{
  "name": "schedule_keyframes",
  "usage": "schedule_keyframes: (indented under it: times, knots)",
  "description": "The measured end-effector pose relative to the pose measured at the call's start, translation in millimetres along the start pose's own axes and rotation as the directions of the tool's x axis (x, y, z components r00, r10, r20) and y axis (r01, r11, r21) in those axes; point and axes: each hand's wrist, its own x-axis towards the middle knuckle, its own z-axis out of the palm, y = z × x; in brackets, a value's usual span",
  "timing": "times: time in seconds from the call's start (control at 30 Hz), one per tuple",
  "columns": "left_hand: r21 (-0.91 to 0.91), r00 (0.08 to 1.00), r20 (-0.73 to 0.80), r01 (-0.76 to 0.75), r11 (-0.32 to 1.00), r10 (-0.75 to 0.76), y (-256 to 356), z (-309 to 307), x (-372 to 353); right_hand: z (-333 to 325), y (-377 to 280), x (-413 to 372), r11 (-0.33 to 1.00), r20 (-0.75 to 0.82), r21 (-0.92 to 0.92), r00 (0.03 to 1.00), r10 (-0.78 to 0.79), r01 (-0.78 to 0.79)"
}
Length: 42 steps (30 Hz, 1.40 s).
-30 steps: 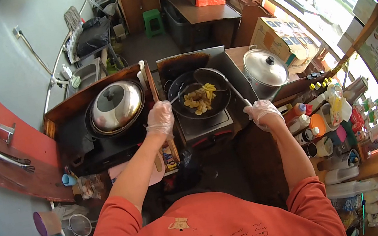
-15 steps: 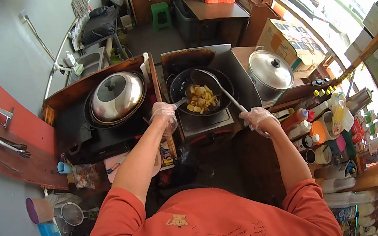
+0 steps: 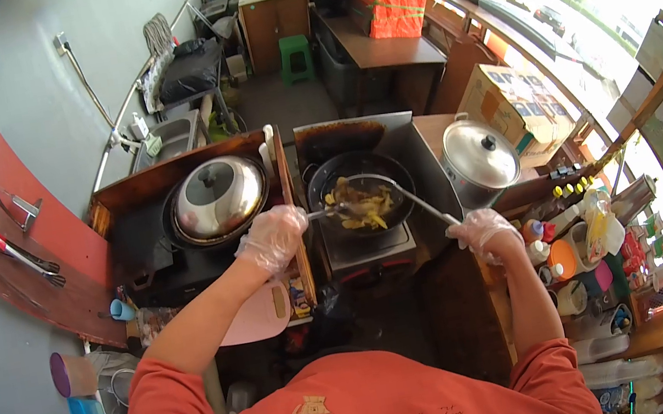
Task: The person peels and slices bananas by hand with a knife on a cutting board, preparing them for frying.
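Black wok (image 3: 361,165) — left hand (image 3: 271,239) gripping, ladle (image 3: 423,205) — right hand (image 3: 483,232) gripping

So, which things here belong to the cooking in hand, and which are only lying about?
In use: left hand gripping the wok by its handle; right hand holding the ladle; food in the wok.
Lying about: lidded pan, steel pot, pink board, tongs, bottles.
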Motion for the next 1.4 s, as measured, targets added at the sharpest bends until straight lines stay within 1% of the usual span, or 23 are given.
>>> schedule_keyframes:
  times: [0.07,0.13,0.2,0.23,0.27,0.33,0.37,0.4,0.47,0.5,0.53,0.6,0.63,0.7,0.8,0.83,0.87,0.93,0.97,1.0,1.07,1.17,1.4]
  knots:
    - [0.017,0.998,0.041,-0.052,0.999,0.051,1,-2,-5,5,-4,4,1.0,-0.034,-0.023,0.999,-0.004,0.003]
    - [0.035,0.998,0.058,-0.027,0.999,0.025,5,10,-11,3,-13,4,0.996,-0.046,-0.074,0.998,0.037,-0.04]
    - [-0.119,0.999,0.03,0.041,0.992,-0.038,11,27,-14,14,-11,17,0.998,-0.032,-0.021,0.998,0.052,-0.053]
    - [-0.158,0.988,0.111,0.125,0.979,-0.108,16,30,-14,21,-9,23,0.996,-0.01,0.041,0.997,0.076,-0.075]
    - [-0.155,0.987,0.108,0.133,0.979,-0.117,23,34,-11,27,-8,28,0.997,-0.013,0.035,0.998,0.069,-0.069]
    - [-0.325,0.889,0.331,0.422,0.846,-0.316,33,45,-6,36,-8,34,0.993,-0.06,0.041,0.992,0.115,-0.113]
    - [-0.317,0.876,0.356,0.44,0.84,-0.325,33,71,-5,40,-9,37,0.983,-0.072,0.064,0.981,0.179,-0.175]
    - [-0.321,0.875,0.364,0.44,0.839,-0.319,36,75,-5,44,-7,39,0.982,-0.061,0.066,0.982,0.181,-0.177]
    - [-0.331,0.888,0.263,0.45,0.83,-0.376,44,85,-6,51,2,43,0.982,-0.167,0.041,0.968,0.187,-0.182]
    - [-0.335,0.901,0.192,0.433,0.837,-0.39,45,83,-6,52,6,45,0.977,-0.175,0.065,0.962,0.212,-0.204]
    - [-0.338,0.901,0.213,0.43,0.837,-0.377,46,75,-6,63,16,55,0.963,-0.214,0.126,0.942,0.259,-0.236]
    - [-0.354,0.882,0.129,0.469,0.809,-0.454,48,63,-2,63,28,54,0.985,-0.187,0.068,0.968,0.166,-0.156]
    - [-0.356,0.885,0.146,0.465,0.811,-0.443,47,68,3,56,29,55,0.979,-0.154,0.102,0.969,0.192,-0.177]
    - [-0.405,0.899,0.065,0.421,0.812,-0.433,49,77,12,50,32,58,0.973,-0.117,0.114,0.97,0.214,-0.201]
    - [-0.423,0.897,0.085,0.427,0.799,-0.434,64,75,21,14,18,44,0.951,-0.036,0.124,0.957,0.288,-0.282]
    - [-0.389,0.907,0.126,0.417,0.821,-0.401,67,81,18,27,32,54,0.977,-0.063,-0.013,0.975,0.213,-0.214]
    - [-0.391,0.907,0.128,0.419,0.82,-0.402,68,86,12,38,49,59,0.977,-0.061,-0.015,0.975,0.213,-0.214]
    - [-0.334,0.92,0.188,0.389,0.858,-0.344,68,77,1,49,68,64,0.987,-0.18,-0.084,0.977,0.118,-0.135]
    - [-0.303,0.919,0.167,0.393,0.868,-0.358,64,71,-5,56,82,78,0.951,-0.168,0.119,0.938,0.303,-0.286]
    - [-0.257,0.929,0.151,0.368,0.894,-0.339,57,65,-9,69,97,82,0.961,-0.278,0.153,0.923,0.265,-0.229]
    - [-0.21,0.937,0.105,0.347,0.914,-0.332,42,48,-15,50,88,73,0.943,-0.282,0.114,0.9,0.333,-0.313]
    - [-0.155,0.925,0.129,0.376,0.914,-0.358,27,9,-18,50,95,71,0.951,-0.273,0.073,0.911,0.31,-0.302]
    - [-0.231,0.912,0.16,0.406,0.884,-0.377,31,43,-25,67,111,79,0.946,-0.273,0.037,0.908,0.319,-0.321]
